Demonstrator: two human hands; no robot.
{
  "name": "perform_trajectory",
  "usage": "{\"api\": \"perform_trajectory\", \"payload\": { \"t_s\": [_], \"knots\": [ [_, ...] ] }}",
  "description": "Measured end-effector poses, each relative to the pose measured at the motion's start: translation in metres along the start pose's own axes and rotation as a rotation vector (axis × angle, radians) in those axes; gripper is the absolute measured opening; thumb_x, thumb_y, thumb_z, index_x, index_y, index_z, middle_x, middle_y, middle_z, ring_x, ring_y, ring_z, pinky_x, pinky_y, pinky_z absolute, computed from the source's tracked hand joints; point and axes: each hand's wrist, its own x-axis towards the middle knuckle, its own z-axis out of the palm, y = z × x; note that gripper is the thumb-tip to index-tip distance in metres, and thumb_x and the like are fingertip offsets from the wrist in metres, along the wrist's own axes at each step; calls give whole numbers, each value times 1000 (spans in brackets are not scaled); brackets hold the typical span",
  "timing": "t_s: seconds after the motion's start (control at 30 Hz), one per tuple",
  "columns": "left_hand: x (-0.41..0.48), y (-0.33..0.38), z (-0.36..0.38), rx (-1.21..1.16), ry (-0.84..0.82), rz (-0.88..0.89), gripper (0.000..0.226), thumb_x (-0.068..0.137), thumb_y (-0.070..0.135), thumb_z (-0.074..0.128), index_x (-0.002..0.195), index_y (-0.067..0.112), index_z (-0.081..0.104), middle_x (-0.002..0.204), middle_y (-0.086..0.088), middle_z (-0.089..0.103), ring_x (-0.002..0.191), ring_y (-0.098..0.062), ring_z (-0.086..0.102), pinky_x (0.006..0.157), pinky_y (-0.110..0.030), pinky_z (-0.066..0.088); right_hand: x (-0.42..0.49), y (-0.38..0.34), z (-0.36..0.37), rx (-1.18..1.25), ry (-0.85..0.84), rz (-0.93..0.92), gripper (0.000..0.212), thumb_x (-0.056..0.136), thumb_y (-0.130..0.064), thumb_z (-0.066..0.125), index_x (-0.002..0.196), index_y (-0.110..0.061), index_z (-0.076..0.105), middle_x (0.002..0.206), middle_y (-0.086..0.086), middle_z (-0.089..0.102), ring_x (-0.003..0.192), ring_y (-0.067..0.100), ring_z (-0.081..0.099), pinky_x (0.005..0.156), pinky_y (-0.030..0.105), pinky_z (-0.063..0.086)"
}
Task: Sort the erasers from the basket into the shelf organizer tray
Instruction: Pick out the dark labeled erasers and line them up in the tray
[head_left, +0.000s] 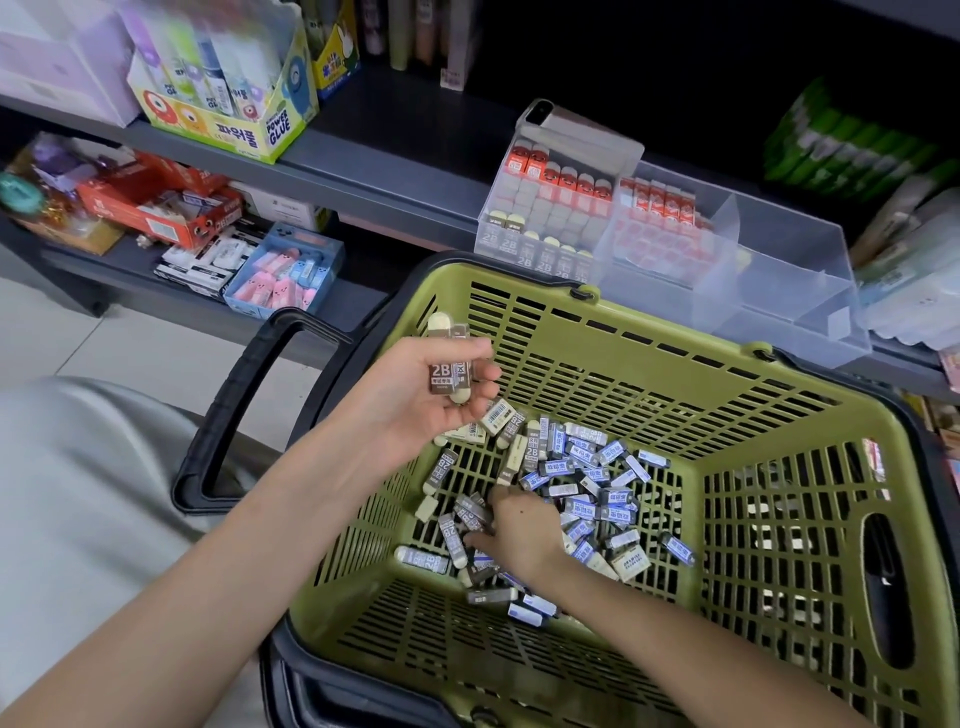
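Erasers (571, 499) lie heaped on the floor of the green basket (779, 415), brown 2B sleeves mixed with blue ones. The left hand (436, 395) is closed around a small stack of 2B erasers (449, 364), apparently gathering one kind before shelving. The right hand (519, 525) rests in the pile with fingers spread, gripping nothing (likely picking through). Beyond the far rim, the clear organizer tray (779, 270) has open room in its right compartments.
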Motion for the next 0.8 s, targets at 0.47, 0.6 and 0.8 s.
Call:
{"api": "perform_trajectory", "payload": {
  "t_s": [0.47,0.6,0.8],
  "knots": [
    [9,-21,7,-16,141,-172,53,62,16,80,108,3,57,103,-14,66,93,-28,68,72,-38,58,-32,11,-126,871,237,85,16,81,-28,68,78,-12,66,61,4,64,45,5,45,44,25,39],
    [8,-28,24,-38,-2,-218,41,66,20,80,101,3,67,88,-11,74,79,-23,72,65,-34,58,-44,-13,-158,706,371,-18,26,76,-37,71,84,-13,65,66,-2,61,53,6,48,47,19,37],
    [4,-23,21,-143,115,-180,42,63,8,77,100,2,59,80,-14,72,71,-23,71,58,-30,57,-49,-14,-160,718,510,-195,25,78,-52,60,88,-31,68,73,-14,53,68,0,45,59,19,33]
  ]
}}
